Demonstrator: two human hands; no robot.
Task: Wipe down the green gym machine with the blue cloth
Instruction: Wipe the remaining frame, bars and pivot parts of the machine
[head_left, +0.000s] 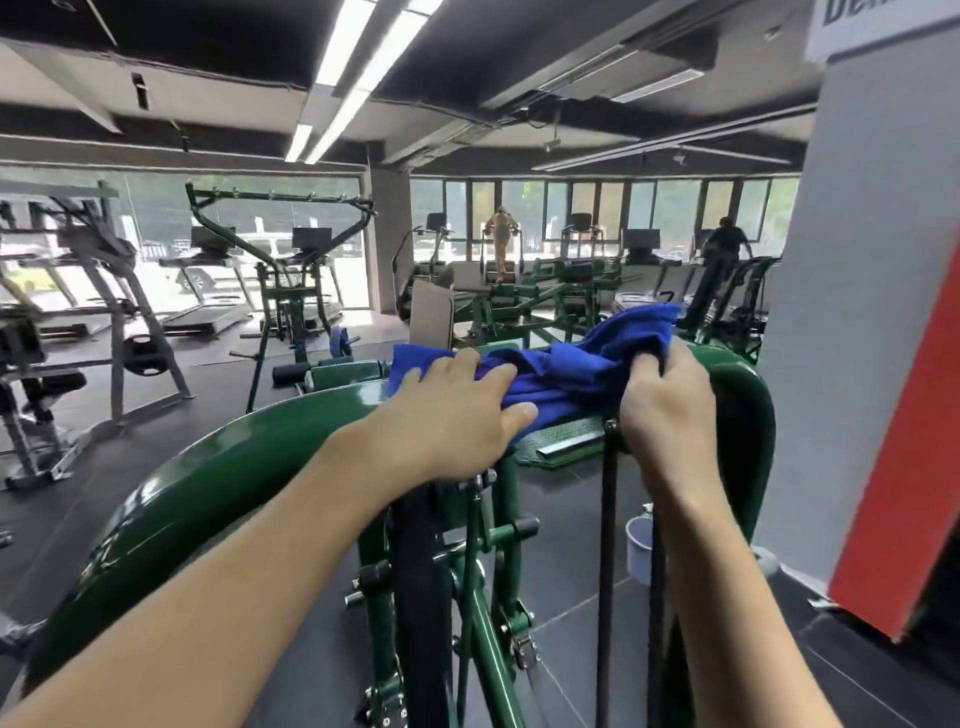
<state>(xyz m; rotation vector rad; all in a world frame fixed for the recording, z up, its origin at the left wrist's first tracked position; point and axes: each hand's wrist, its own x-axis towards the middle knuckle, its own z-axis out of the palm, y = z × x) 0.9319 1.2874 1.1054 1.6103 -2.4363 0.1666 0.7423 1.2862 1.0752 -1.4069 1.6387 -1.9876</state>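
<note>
While the blue cloth (582, 364) lies bunched across the top bar of the green machine (223, 467), the left hand (452, 415) presses down on it, flat, fingers straight and spread. Over on the other side, the right hand (670, 410) grips the cloth's raised end, fingers curled into the fabric. Down below, a small pale bucket (638, 545) stands on the dark floor (566, 530) beside the grey-and-red pillar (857, 312).

On my right a pillar (857, 260) stands close beside the green frame (218, 467), leaving a narrow gap. Below its top hang black straps (605, 571). I see open floor (223, 374) to the left.
</note>
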